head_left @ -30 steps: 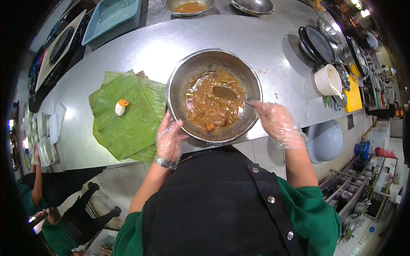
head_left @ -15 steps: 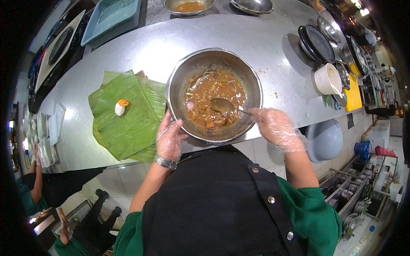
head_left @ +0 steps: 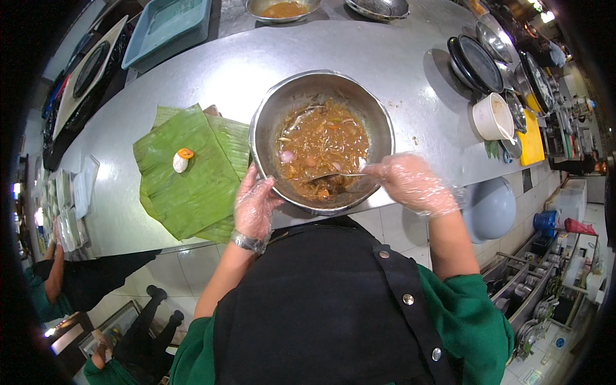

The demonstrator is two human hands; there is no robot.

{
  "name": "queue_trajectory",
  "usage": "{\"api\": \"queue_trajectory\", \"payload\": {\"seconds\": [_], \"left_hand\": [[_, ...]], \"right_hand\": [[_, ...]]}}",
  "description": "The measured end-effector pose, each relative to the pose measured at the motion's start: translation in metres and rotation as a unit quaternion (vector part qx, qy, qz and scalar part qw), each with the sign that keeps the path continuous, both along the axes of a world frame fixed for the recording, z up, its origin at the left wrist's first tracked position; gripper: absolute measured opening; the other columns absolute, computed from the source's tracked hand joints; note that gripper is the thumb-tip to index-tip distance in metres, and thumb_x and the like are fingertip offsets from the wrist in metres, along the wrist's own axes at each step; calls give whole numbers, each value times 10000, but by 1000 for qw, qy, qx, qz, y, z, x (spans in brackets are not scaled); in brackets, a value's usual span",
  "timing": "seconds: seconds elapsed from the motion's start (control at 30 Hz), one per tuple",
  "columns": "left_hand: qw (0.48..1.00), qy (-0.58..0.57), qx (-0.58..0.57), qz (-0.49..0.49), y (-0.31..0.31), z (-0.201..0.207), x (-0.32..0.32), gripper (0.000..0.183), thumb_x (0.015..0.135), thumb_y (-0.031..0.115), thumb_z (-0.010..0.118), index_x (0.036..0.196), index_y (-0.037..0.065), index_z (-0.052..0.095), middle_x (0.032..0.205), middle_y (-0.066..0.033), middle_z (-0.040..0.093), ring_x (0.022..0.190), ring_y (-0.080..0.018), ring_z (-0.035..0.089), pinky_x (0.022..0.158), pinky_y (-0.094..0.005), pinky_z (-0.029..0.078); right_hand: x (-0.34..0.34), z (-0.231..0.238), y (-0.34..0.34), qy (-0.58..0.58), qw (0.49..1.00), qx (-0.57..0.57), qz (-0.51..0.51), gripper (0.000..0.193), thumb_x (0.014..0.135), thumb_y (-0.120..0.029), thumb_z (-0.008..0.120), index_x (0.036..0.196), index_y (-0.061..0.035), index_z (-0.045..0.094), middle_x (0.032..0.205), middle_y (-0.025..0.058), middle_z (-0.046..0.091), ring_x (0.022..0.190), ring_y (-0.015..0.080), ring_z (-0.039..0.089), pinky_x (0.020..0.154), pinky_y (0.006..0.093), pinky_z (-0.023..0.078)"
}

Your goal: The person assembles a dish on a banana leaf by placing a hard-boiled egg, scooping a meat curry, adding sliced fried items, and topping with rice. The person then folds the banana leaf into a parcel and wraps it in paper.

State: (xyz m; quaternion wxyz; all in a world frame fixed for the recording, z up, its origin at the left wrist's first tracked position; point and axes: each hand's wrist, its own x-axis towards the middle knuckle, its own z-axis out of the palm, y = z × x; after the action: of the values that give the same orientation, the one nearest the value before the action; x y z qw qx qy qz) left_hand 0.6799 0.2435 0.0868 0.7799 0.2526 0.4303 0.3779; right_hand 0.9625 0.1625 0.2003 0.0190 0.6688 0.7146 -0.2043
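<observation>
A round metal mixing bowl (head_left: 264, 122) sits at the front edge of the steel table. Inside lies a thick brown sauce (head_left: 327, 138) with chunks and a pale pink shallot among it. My left hand (head_left: 254, 206), in a clear plastic glove, grips the bowl's near left rim. My right hand (head_left: 410, 185), gloved likewise, is closed on the handle of a metal spoon (head_left: 350, 174), whose bowl end is dipped in the sauce near the close side. Left of the bowl, layered green banana leaves (head_left: 192, 199) carry a small white piece with an orange slice (head_left: 182, 160).
A blue-grey tub (head_left: 168, 38) stands at the far left. Two metal pans (head_left: 282, 9) are at the back. Stacked black-rimmed bowls (head_left: 478, 64), a white container (head_left: 493, 118) and a yellow board (head_left: 532, 138) occupy the right side. Other people (head_left: 51, 279) stand at lower left.
My right hand has moved slightly left and up, turning the spoon so its bowl end has gone nearer and deeper into the sauce. My left hand stays on the rim.
</observation>
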Motion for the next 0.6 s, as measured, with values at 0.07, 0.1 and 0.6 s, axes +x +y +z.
{"api": "queue_trajectory", "payload": {"seconds": [0.07, 0.1, 0.6], "left_hand": [[1000, -6, 4, -4, -1, -2, -2, 571, 946, 19, 570, 1480, 85, 379, 934, -13, 659, 759, -93, 632, 635, -269, 584], [1000, -10, 7, -8, 0, -4, -3, 569, 947, 21, 569, 1480, 85, 379, 939, -16, 661, 765, -97, 636, 639, -272, 584], [999, 6, 26, -30, -10, 6, 0, 602, 962, 39, 549, 1515, 87, 315, 1010, -42, 641, 859, -133, 652, 690, -290, 573]], "right_hand": [[11, 7, -4, 2, 999, 21, -33, 245, 897, -124, 571, 1079, -121, 735, 921, 195, 698, 866, 359, 671, 775, 452, 520], [16, 10, -6, 3, 998, 32, -50, 237, 905, -136, 573, 1074, -120, 738, 925, 201, 697, 872, 363, 670, 780, 453, 519], [3, -37, -33, 164, 956, -89, -228, 304, 953, -206, 544, 1140, -13, 685, 982, 231, 699, 912, 326, 680, 857, 395, 510]]}}
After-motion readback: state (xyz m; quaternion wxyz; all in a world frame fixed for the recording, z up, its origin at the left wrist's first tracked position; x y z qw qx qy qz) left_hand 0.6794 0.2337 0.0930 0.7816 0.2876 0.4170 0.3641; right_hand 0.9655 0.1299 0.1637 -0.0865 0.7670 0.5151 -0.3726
